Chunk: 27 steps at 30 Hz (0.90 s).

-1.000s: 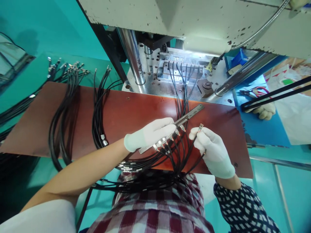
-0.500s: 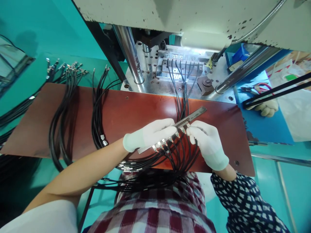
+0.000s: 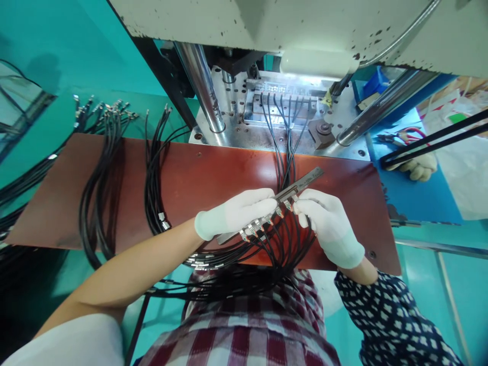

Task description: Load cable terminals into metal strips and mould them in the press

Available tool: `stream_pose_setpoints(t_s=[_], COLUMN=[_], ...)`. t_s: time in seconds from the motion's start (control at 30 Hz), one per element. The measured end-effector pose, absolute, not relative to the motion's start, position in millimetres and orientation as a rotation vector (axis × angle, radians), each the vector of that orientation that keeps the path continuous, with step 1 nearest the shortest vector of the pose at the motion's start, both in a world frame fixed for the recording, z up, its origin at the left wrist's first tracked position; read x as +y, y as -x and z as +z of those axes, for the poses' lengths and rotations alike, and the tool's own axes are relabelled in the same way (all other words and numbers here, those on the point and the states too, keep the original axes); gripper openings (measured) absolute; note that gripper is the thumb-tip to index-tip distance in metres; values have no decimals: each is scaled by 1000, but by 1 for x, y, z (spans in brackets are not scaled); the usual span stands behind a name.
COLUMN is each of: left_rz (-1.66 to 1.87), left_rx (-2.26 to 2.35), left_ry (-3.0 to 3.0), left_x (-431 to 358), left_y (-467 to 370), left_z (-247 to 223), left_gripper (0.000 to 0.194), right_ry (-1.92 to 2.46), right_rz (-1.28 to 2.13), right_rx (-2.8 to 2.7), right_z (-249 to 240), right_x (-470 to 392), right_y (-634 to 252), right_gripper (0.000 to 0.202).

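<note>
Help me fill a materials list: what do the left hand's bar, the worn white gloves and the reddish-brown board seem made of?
Bar: metal, likely steel, dull-finished, by its grey sheen. White gloves: matt fabric, probably knitted, by their soft, close fit. Board: smooth, faintly glossy, perhaps laminate or painted, given its soft highlights.

White gloves (image 3: 332, 231), white-flecked dark sleeve (image 3: 396, 315), maroon-checked garment (image 3: 244, 338)

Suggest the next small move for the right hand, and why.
I'd probably have the right hand press its cable end gently against the metal bar. The fingertips pinch it at the bar's near edge, beside a row of connectors lined along that edge, and the left hand grips the bar. Whether it's fully seated, I can't tell.
</note>
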<state>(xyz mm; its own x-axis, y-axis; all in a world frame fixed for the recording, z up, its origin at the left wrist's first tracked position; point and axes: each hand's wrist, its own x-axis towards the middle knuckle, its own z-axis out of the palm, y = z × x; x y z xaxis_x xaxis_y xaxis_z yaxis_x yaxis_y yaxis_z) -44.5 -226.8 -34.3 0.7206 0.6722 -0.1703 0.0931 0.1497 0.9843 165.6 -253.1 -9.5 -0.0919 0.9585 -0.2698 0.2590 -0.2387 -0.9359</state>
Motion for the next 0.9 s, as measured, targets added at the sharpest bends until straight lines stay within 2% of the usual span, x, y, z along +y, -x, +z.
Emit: stream_pose_setpoints(t_s=[0.23, 0.37, 0.43, 0.53, 0.6, 0.73, 0.9], left_rz=[435, 462, 454, 456, 483, 490, 431], left_rx=[920, 889, 850, 818, 801, 712, 654], left_ry=[-1886, -1775, -1648, -1482, -1425, -1294, -933], left_x=[-230, -230, -229, -229, -229, -228, -234], left_y=[47, 46, 46, 46, 45, 45, 64], left_z=[-33, -33, -31, -30, -32, -29, 9], left_gripper=[36, 39, 40, 40, 40, 41, 41], right_ry=[1540, 1438, 1371, 1431, 1518, 1717, 1608], right_rz=[1320, 1422, 1438, 1202, 1141, 1310, 1585], right_rx=[-1453, -1528, -1518, -1549, -1564, -1425, -1063], right_z=[-13, -17, -22, -29, -31, -30, -33], right_x=[-251, -252, -260, -283, -302, -323, -324], right_y=[-160, -181, -204, -235, -242, -218, -212], right_gripper=[20, 24, 32, 48, 43, 23, 33])
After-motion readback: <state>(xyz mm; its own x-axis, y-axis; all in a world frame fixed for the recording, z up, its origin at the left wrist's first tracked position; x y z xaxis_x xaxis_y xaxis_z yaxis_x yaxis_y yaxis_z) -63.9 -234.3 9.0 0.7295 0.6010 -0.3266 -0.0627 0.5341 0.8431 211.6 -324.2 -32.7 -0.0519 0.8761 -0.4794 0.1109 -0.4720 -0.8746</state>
